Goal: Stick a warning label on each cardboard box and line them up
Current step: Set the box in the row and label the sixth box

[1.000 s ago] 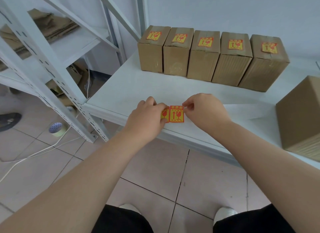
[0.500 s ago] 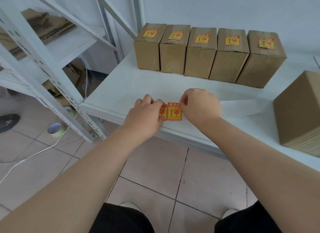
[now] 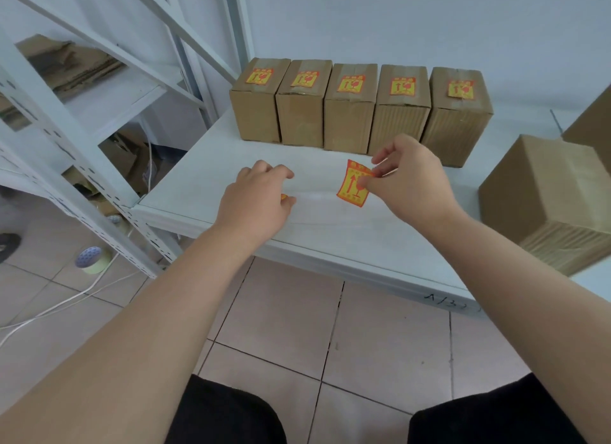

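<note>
While the right hand (image 3: 408,179) pinches a warning label (image 3: 353,187), five labelled boxes (image 3: 350,108) stand in a row.
Left hand (image 3: 258,204) rests curled on the shelf (image 3: 330,232), a sliver of orange under its fingers.

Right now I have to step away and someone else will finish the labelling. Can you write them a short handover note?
Right hand: pinching a peeled warning label, lifted off the shelf.
Left hand: resting on the shelf over the label strip, only a sliver showing.
Done: five labelled boxes lined up along the wall.
Left: the unlabelled box at the right needs this label, then a place at the row's end. Another box shows partly behind it; whether it bears a label cannot be seen.
</note>
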